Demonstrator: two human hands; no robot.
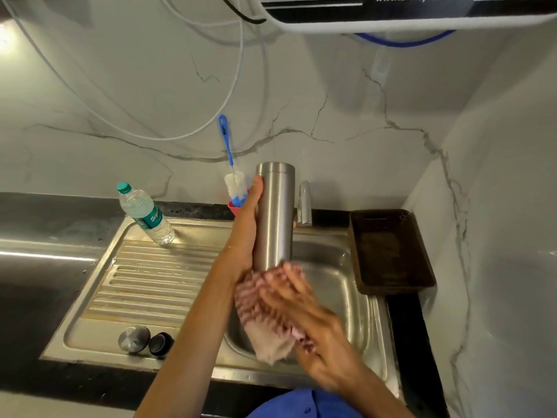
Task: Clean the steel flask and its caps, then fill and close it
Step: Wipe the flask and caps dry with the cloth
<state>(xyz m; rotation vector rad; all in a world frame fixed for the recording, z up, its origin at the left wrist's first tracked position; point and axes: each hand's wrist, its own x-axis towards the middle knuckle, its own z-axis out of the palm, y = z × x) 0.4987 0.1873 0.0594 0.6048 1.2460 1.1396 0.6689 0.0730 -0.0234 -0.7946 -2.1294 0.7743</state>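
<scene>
The steel flask [275,217] is held over the sink basin [340,285], tilted a little, its closed flat end pointing up and away toward the wall and its lower end hidden in cloth. The left hand [245,233] grips the flask along its left side, thumb lying up the steel near the top and the fingers wrapped round the far side, where only a fingertip shows at the right edge. The right hand [297,297] presses a pink checked cloth [265,321] against the flask's lower end; its fingers are fairly straight and spread over the cloth, blurred, and the cloth hangs down in a loose fold below the hand.

On the ribbed drainboard [144,285] to the left, near its front edge, two caps sit just beside each other: a steel cap [134,338] and a black cap [161,343]. At the back of the drainboard a clear plastic water bottle [146,214] with a green lid stands. Behind the flask a blue-handled bottle brush [231,167] stands bristles-down in a small red holder [235,208] against the marble wall. A steel tap [305,203] rises just right of the flask. A dark brown tray [391,251] rests on the counter at the right of the sink. White cables loop across the wall, and the underside of a water purifier [407,13] fills the top edge
</scene>
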